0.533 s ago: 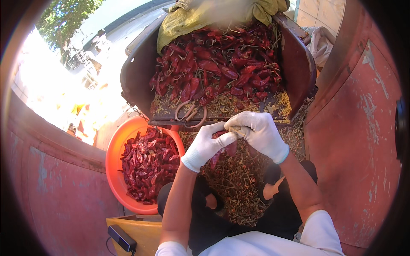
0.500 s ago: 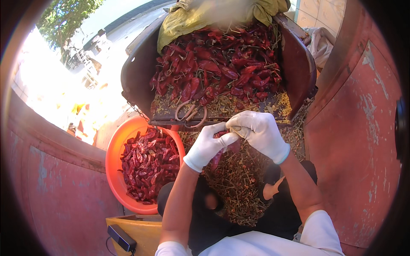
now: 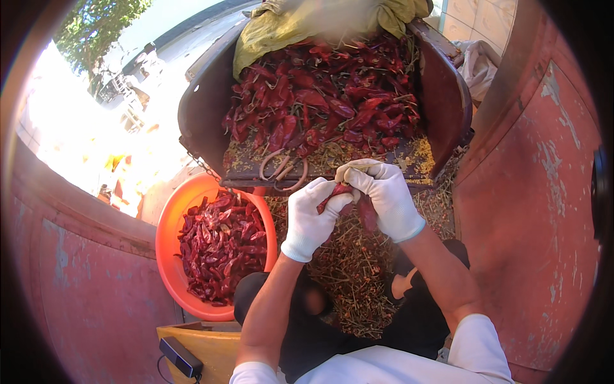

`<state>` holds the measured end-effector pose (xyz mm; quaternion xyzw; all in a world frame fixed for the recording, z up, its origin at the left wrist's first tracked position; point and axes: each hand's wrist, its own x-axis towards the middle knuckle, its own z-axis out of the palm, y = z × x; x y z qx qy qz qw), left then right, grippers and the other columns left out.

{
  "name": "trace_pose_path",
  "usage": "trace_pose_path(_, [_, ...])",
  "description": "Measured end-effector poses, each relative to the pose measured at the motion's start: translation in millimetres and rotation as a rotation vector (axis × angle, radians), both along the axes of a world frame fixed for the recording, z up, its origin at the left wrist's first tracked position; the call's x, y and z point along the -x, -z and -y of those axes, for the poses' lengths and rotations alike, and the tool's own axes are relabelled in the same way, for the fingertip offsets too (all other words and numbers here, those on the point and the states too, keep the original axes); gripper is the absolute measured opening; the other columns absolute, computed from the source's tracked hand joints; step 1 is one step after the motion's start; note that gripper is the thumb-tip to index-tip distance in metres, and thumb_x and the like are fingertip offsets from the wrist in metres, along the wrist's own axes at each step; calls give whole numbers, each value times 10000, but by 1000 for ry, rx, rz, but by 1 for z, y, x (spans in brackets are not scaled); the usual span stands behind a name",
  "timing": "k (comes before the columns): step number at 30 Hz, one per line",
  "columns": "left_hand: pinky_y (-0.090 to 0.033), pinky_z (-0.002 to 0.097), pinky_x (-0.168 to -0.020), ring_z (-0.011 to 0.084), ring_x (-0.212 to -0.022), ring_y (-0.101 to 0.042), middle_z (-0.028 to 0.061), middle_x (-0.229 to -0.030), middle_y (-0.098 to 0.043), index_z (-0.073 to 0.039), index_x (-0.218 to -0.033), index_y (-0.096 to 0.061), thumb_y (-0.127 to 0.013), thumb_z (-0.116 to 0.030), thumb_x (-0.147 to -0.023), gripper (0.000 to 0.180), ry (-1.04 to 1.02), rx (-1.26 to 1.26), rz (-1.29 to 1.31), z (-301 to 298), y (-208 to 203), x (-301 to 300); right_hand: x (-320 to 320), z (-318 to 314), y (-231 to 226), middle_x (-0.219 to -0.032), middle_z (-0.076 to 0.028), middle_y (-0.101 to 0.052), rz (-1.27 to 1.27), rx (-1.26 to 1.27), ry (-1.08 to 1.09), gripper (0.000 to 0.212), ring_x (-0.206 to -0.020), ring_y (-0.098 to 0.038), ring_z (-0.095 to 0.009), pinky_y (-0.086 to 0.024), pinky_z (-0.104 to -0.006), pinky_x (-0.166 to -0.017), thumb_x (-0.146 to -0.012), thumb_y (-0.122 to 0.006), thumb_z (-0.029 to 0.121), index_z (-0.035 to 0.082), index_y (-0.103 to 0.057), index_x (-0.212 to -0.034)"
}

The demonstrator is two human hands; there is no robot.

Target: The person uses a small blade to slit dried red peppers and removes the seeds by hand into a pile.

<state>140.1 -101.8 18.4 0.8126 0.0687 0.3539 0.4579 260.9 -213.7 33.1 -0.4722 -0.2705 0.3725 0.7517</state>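
Observation:
Both my hands wear white gloves and meet in front of the open end of a dark metal cart (image 3: pixel 204 121). Between the thumb and fingers of my left hand (image 3: pixel 313 217) is a dried red chili pepper (image 3: pixel 340 189). My right hand (image 3: pixel 384 200) is pinched at its stem end. A second red chili pepper (image 3: pixel 367 215) hangs below the right fingers, partly hidden by them. A heap of dried red chili peppers (image 3: pixel 320 99) with stems fills the cart. Scissors (image 3: pixel 283 171) lie at the cart's near edge, loop handles toward me.
Left of my hands stands an orange basin (image 3: pixel 167 262) of stemless chili peppers (image 3: pixel 224 249). Stem scraps (image 3: pixel 358 288) pile up between my legs. Yellow-green sackcloth (image 3: pixel 281 32) covers the heap's far side. Red panels (image 3: pixel 531 256) rise on both sides. A small black device (image 3: pixel 181 357) rests on a wooden surface.
My hands have turned and drawn slightly apart. The chili pepper in the left fingers and the one below the right now show more plainly.

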Motion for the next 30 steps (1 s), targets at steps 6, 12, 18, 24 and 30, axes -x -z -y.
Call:
trace_pose_path(6, [-471,288,-640,148,-675,-583,64,-763,-607,30,-943,-701,-750,-121,-875,173,-118,-103,30,3,0,1,3,-8,7,-912,-25,-712,-356,-44,-20,136,-689,-572,-56,-494,-214,-678,-983,-646,102,-2,-714,-1037])
trace_pose_path(12, [-485,283,-653,119,-719,-600,28,-818,-646,23,-1008,-706,-725,-206,-924,244,-8,165,-28,-8,3,3,4,-14,8,-914,-27,-725,-102,-23,70,152,-691,-583,-50,-496,-209,-663,-971,-669,118,1,-727,-1047])
trace_pose_path(18, [-483,241,-778,89,-853,-603,32,-970,-674,59,-1127,-657,-695,-409,-944,504,469,874,-137,-20,2,19,-3,2,-24,-890,-30,-739,403,80,-38,156,-663,-610,-53,-517,-215,-624,-943,-692,75,-8,-747,-1062])
trace_pose_path(24, [-489,279,-857,124,-927,-614,62,-1031,-680,53,-1165,-640,-729,-427,-913,549,347,733,-159,-13,-2,8,1,7,-22,-870,-103,-745,727,176,141,134,-713,-703,-131,-560,-272,-640,-917,-672,25,0,-737,-1032])
trace_pose_path(30, [-494,271,-800,63,-887,-580,67,-950,-699,53,-1089,-662,-787,-219,-857,378,87,118,-318,-7,-3,4,1,6,-9,-833,-126,-722,1095,83,282,107,-728,-724,-256,-565,-326,-647,-867,-691,22,38,-716,-970])
